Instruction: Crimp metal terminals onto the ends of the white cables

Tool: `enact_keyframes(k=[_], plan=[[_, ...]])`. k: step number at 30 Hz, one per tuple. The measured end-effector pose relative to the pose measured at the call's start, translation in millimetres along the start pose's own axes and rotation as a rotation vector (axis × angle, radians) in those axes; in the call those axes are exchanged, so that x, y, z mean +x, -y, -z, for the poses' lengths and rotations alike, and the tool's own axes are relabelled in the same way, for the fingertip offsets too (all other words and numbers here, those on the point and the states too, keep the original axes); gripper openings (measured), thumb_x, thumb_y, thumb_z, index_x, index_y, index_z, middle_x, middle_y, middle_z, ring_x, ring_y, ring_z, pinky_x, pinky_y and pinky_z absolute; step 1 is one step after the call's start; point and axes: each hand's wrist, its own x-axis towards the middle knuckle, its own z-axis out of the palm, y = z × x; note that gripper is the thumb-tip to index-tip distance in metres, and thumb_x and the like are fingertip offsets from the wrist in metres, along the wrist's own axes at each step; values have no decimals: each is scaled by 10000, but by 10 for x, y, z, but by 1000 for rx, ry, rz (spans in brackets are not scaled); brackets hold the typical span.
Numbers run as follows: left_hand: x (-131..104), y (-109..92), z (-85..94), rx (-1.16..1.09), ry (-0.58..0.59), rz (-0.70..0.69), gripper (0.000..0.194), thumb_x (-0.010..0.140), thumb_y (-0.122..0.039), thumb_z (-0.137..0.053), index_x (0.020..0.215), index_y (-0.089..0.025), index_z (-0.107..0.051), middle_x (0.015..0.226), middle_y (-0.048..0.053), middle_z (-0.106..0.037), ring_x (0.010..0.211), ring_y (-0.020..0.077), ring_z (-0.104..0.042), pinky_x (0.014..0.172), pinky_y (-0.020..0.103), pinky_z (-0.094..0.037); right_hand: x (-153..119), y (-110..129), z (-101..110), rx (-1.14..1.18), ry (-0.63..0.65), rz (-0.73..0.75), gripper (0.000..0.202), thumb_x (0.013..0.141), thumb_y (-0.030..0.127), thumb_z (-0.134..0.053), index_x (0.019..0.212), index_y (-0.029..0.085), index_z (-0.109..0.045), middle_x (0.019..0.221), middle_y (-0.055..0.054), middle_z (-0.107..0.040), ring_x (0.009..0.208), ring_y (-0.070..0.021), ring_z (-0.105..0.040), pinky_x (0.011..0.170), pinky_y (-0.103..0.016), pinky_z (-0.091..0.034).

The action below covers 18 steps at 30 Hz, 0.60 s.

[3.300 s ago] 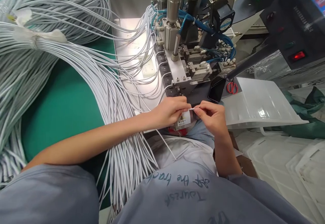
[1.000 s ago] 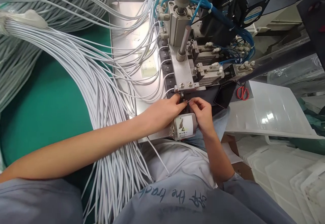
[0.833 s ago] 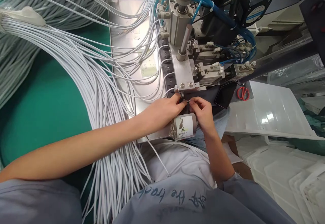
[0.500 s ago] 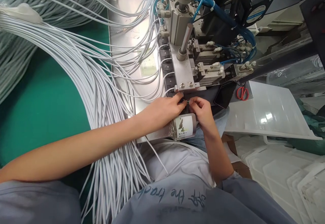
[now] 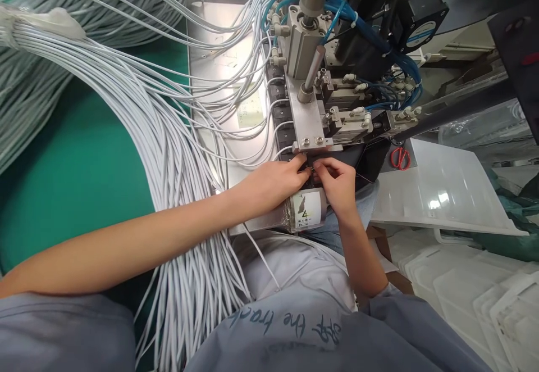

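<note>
At the front end of the machine's row of black cable holders (image 5: 283,123), my two hands nearly meet. My left hand (image 5: 283,180) is closed, its fingertips pressed down at the black fixture; what lies under them is hidden. My right hand (image 5: 338,184) pinches with thumb and forefinger just right of them, on something too small to make out. Right above my fingers is the machine's metal press block (image 5: 306,114). White cables (image 5: 193,203) run under my left forearm, and several curve into the holders. A roll with a white label (image 5: 307,209) sits just below my hands.
Blue air hoses (image 5: 374,32) loop over the machine. Red-handled scissors (image 5: 400,158) and a dark phone-like slab (image 5: 373,158) lie to the right, beside a white panel (image 5: 442,192). A big cable coil (image 5: 122,12) rests on the green mat (image 5: 76,158).
The view has shifted slightly, so the machine and cables appear a little further right. Both hands stay at the same spot, with only a slight shift of the right fingers.
</note>
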Motion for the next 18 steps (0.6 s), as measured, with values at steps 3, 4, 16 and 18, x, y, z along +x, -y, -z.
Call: enact_keyframes(k=[3,4,16,18], plan=[[-1,-8,-3,-16,-18,6,346,843,-70,-423,1158,-108,-563,1075,136,-551,698,156,-635,567,279,-462,18,-69,13,29,33,-67,181,703,355,-634,673,180,-602,586,13,-587,527,-118,-508,511,-253,-438],[0,-13,1,-9,-15,11,345,845,-75,-421,1157,-110,-564,1071,133,-552,701,159,-635,554,276,-453,29,-92,20,43,61,-84,204,703,377,-632,666,182,-585,568,21,-565,513,-113,-494,495,-248,-423],[-87,-92,203,88,28,156,154,740,-24,-523,667,-121,-619,684,84,-582,699,221,-598,472,274,-324,89,-188,25,-24,220,17,314,801,451,-525,635,198,-442,534,60,-362,513,-92,-346,487,-228,-332],[-101,-88,219,81,32,175,135,734,-42,-539,668,-130,-619,709,79,-597,675,208,-592,458,265,-299,72,-163,54,-78,143,54,294,815,416,-505,631,194,-447,554,52,-385,539,-96,-371,509,-227,-345]])
